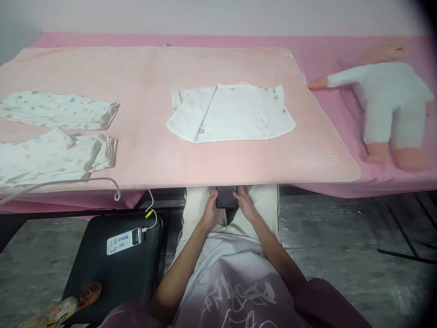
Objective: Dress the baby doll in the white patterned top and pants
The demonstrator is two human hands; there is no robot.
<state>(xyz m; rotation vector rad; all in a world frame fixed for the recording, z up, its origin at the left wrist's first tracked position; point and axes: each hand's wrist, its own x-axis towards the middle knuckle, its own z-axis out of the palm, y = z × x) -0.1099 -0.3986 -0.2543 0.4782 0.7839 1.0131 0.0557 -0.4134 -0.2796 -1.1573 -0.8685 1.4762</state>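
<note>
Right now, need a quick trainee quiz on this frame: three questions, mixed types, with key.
1. What do the left hand and right hand hold between them?
2. True or false: the doll lies to the right of the white shirt in the picture.
3. Fill in: the white device with a cable plugged in rests on the ____.

Key: 1. A dark phone-like slab. 2. True. 3. Black seat.

A smooth pale-grey wall is backing a long pink-clothed table, and a black padded seat is standing over mottled grey flooring.
</note>
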